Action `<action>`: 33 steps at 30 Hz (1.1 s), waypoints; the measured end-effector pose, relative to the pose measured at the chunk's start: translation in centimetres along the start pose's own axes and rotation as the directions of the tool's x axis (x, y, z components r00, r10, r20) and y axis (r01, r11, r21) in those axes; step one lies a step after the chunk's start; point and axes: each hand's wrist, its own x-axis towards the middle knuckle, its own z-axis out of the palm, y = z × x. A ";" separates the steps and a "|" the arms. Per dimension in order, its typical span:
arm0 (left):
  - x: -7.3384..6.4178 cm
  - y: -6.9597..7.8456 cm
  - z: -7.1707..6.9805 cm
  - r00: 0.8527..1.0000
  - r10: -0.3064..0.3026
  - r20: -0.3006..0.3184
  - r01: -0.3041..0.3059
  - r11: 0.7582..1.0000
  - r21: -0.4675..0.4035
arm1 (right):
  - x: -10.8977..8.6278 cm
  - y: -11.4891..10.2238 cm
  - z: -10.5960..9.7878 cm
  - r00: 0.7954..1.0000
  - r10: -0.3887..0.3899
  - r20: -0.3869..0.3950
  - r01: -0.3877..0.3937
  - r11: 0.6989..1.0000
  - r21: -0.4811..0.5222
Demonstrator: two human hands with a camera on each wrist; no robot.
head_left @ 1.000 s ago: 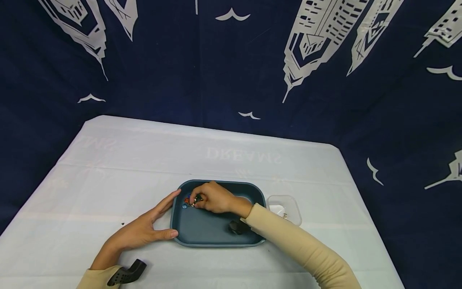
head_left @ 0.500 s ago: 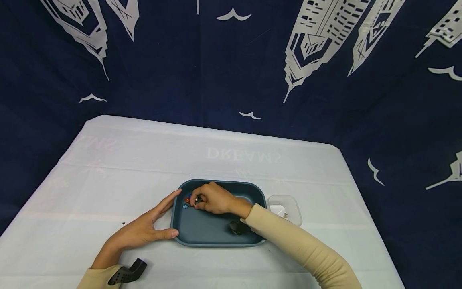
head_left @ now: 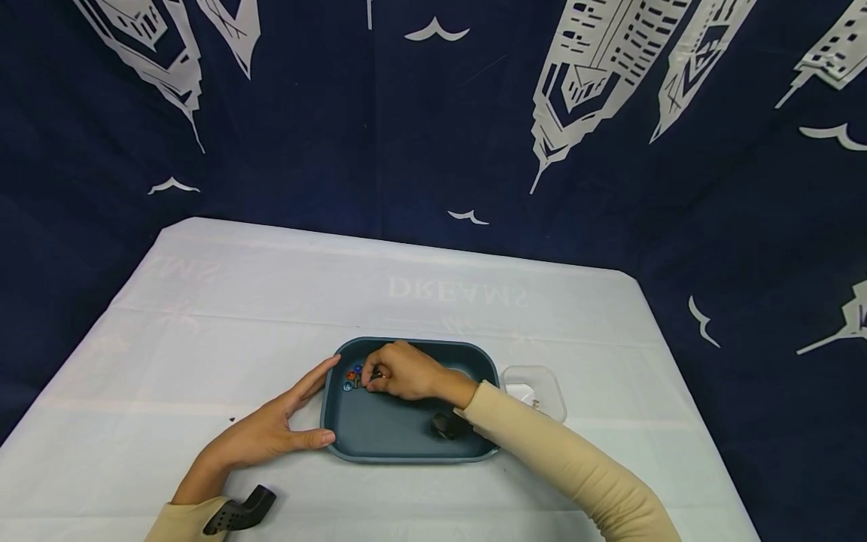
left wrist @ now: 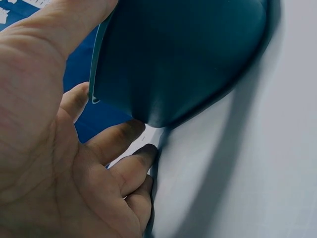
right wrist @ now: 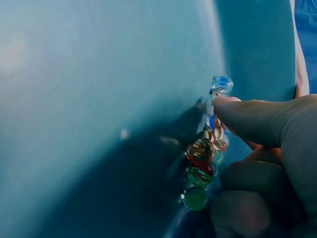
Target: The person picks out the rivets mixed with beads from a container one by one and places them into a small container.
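Observation:
A dark teal tray stands on the white-covered table. My left hand is spread at its left end; fingers and thumb touch the rim, as the left wrist view also shows. My right hand reaches into the tray with fingers curled down among glass marbles. Several marbles in blue and orange lie just left of the fingertips. In the right wrist view, green and red marbles cluster beside the thumb, and a clear blue one sits past its tip. Fingers partly hide the marbles gripped there.
A clear plastic box with something white inside stands against the tray's right side. A tiny dark speck lies left of the left hand. A black wrist camera is on the left wrist. A dark blue patterned cloth hangs behind.
My right fingertips have shifted slightly right, away from the marbles at the left, which now show more fully. The left hand and the tray stay in place.

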 end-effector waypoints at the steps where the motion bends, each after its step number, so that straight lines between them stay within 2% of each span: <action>1: 0.0 0.0 0.0 1.000 -0.001 0.000 0.001 1.000 0.001 | -0.1 0.0 -0.1 1.000 -0.001 -0.002 0.001 1.000 0.003; 11: 0.0 0.0 0.0 1.000 0.011 -0.001 -0.011 1.000 0.006 | -1.0 -0.1 -1.0 0.999 -0.030 -0.029 0.030 1.000 -0.006; 17: -0.1 0.0 0.2 1.000 0.008 0.003 -0.008 1.000 0.004 | -2.4 -0.2 -1.4 0.998 -0.048 -0.029 0.048 0.999 0.011; 33: -0.1 0.2 0.2 1.000 0.020 -0.015 -0.020 0.999 0.030 | -5.8 0.5 -2.7 0.995 -0.046 -0.089 0.049 0.998 0.028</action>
